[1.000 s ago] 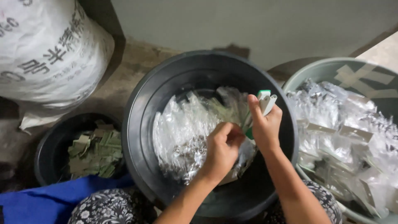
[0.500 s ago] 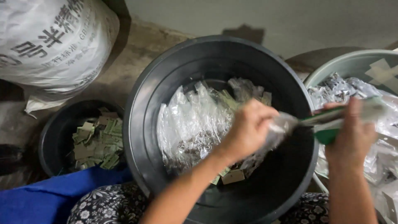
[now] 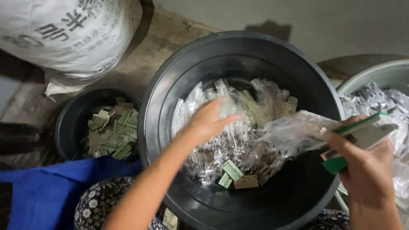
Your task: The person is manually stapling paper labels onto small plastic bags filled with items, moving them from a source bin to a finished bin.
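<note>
My right hand [image 3: 368,168] grips a white and green hand tool [image 3: 362,135] at the right rim of the large black tub [image 3: 238,47]; a clear plastic bag [image 3: 294,134] hangs from the tool's jaws. My left hand [image 3: 208,119] hovers open and blurred over the heap of clear plastic bags [image 3: 230,132] inside the tub, holding nothing. A few small green and tan paper tags [image 3: 233,173] lie on the tub's floor near the heap.
A small black bucket [image 3: 70,127] of green paper tags [image 3: 110,134] sits at the left. A big white printed sack [image 3: 68,34] stands behind it. A grey-green basin [image 3: 375,74] with filled clear bags [image 3: 379,102] is at the right. Blue cloth [image 3: 47,196] lies by my knee.
My left hand has let go of the clear bag and swung left over the heap. My right hand still holds the tool, with the bag now stretched out from it.
</note>
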